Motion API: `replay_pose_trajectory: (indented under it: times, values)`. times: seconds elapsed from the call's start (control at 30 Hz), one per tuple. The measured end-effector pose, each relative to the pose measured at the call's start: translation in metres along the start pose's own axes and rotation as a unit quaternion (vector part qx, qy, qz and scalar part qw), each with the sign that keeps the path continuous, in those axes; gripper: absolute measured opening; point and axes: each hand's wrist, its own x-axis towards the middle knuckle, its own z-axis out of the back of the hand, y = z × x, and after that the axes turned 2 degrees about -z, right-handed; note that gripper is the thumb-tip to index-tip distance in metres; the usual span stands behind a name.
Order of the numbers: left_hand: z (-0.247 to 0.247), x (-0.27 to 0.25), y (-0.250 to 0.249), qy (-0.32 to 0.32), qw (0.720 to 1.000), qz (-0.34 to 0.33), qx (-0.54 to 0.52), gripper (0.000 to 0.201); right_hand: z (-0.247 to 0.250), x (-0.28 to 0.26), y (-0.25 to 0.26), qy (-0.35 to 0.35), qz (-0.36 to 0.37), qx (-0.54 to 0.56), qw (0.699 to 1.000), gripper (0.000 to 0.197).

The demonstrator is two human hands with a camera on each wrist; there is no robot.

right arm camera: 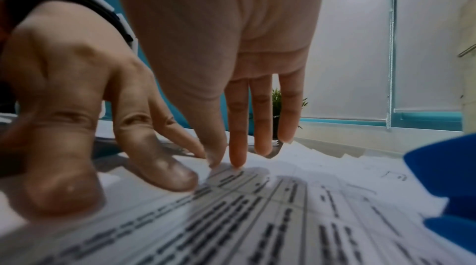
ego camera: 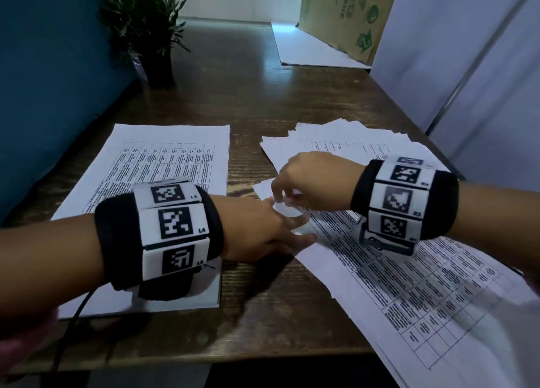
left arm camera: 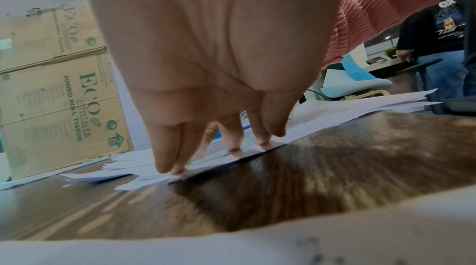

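Centrally, both hands meet at the left corner of the top sheet (ego camera: 409, 294), which lies askew on a loose pile (ego camera: 336, 136) of printed tables, right of middle on the counter (ego camera: 263, 101). Right hand (ego camera: 312, 183): grip pinching that corner between thumb and forefinger. Left hand (ego camera: 257, 230): grip released, straight fingers pressing the sheet's edge flat. A neat stack (ego camera: 163, 159) lies to the left, a potted plant (ego camera: 152, 31) behind it.
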Motion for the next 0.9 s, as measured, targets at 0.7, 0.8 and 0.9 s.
replay_pose_trajectory:
  times: [0.7,0.8,0.9]
  values:
    - [-0.002,0.003,0.005,0.019,1.0,0.004,0.008,0.047,-0.01,0.008,-0.025,-0.005,-0.038,0.134,0.99,0.01]
    - [-0.003,0.005,0.006,0.016,1.0,-0.001,0.008,0.047,-0.009,0.006,-0.028,0.002,-0.044,0.156,0.987,0.009]
    - [-0.003,0.005,0.007,0.013,1.0,-0.006,0.005,0.047,-0.007,0.004,-0.029,0.014,-0.043,0.174,0.984,0.008]
